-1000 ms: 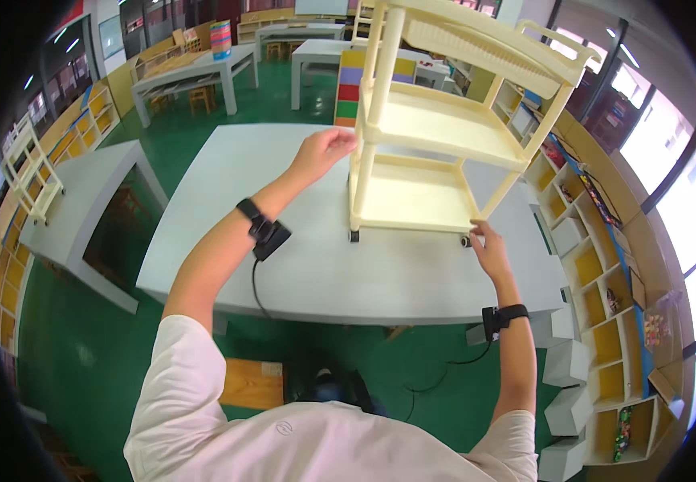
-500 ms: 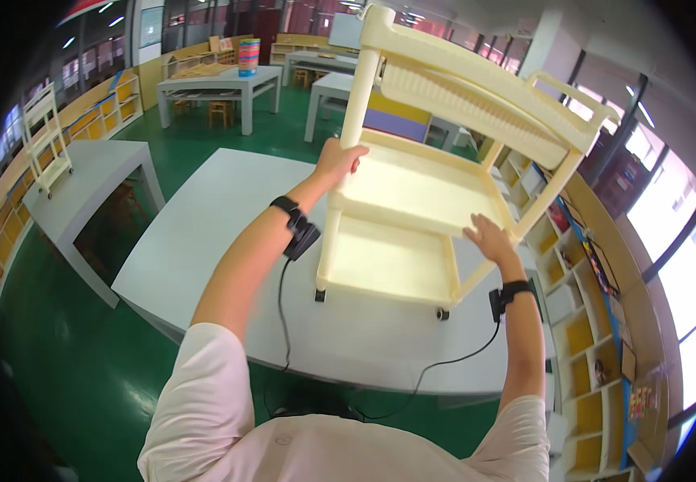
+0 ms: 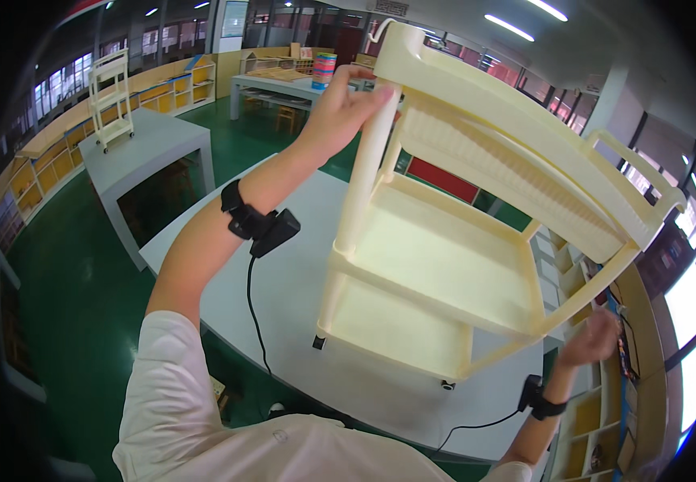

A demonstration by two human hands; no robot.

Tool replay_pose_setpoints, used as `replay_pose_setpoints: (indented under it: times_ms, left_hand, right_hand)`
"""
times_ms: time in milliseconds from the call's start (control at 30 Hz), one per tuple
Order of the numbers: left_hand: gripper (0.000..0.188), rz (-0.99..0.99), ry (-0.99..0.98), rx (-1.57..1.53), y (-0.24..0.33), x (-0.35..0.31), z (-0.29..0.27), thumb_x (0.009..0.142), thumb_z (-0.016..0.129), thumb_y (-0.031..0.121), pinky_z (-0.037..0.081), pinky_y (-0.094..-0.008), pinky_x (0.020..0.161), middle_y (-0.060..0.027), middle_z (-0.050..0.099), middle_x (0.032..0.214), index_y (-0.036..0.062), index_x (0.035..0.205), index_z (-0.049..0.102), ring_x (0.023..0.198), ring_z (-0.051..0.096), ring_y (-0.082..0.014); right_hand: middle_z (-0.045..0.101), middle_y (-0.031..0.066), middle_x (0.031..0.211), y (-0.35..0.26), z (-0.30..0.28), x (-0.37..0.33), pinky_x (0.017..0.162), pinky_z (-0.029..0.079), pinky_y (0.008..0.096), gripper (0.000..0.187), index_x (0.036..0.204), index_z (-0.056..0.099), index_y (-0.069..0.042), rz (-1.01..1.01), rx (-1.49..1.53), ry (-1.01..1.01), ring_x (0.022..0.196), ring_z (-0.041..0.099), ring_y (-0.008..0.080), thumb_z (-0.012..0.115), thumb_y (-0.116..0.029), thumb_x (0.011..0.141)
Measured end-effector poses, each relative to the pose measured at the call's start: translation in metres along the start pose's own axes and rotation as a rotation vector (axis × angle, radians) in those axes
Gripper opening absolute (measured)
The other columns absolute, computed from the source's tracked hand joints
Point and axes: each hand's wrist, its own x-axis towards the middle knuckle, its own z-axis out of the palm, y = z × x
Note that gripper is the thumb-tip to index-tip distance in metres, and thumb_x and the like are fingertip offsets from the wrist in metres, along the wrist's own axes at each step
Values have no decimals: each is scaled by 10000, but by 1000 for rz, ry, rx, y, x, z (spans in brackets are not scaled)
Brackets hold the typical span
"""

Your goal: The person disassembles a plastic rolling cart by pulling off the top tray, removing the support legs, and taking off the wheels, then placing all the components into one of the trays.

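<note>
A cream three-tier plastic trolley (image 3: pixel 444 249) stands on small casters on a pale grey table (image 3: pixel 244 281) in front of me. My left hand (image 3: pixel 344 112) is closed round its near left post, just under the top tray, thumb on the near side and fingers partly hidden behind. Right of the trolley, my right hand (image 3: pixel 593 339) is raised beside the right post, apart from it. Motion blur smears its fingers, so their shape is unclear. Each wrist wears a black strap with a small cabled box; the left box (image 3: pixel 276 233) shows plainly.
A smaller, similar white trolley (image 3: pixel 111 100) stands on another grey table (image 3: pixel 143 149) at left. A striped round container (image 3: pixel 324 71) sits on a far table. Low shelves (image 3: pixel 585 410) run along the right side. Cables hang from both wrist boxes.
My left hand has moved from the middle of the left post up to just below the top tray. My right hand has left the middle tier's right side and swung out right.
</note>
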Motion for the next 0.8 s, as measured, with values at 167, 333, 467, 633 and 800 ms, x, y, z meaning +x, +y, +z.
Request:
replay_pose_setpoints:
  times_ms: [167,333,467,633,800]
  left_hand:
    - [412,-189,-171,-131,-1,4,8,968,385,386,501,-326,798,-114,612,976,13,1114,482,892,606,-177]
    - [413,-202,-107,-436,-29,9,10,941,395,472,445,-249,617,-28,521,820,77,1018,490,672,495,-103]
    - [406,-284,-1,-443,-24,12,-3,886,478,529,416,-213,568,7,489,761,129,958,487,607,479,-65]
    - [437,-339,13,-450,-30,16,-28,895,441,548,382,-190,564,36,444,726,125,1000,473,569,430,-34]
    - [439,-343,-29,-458,-25,20,-25,901,430,549,373,-180,547,37,439,711,118,975,471,551,420,-29]
  right_hand:
    - [553,103,1003,63,14,74,782,453,320,381,1141,511,-18,506,20,7,918,542,192,407,-334,956]
    - [559,81,813,124,43,79,633,494,332,531,1034,524,-55,1116,1008,-258,657,562,209,326,-538,932]
    - [504,70,753,75,47,88,565,443,280,545,1073,478,-53,1089,1193,-239,577,485,157,325,-554,925]
    - [373,18,702,42,49,93,514,324,221,644,1082,453,-41,940,1643,-512,538,349,109,307,-634,878]
    - [387,20,674,33,39,94,509,320,220,666,1021,455,-28,979,1573,-462,510,359,99,321,-660,863]
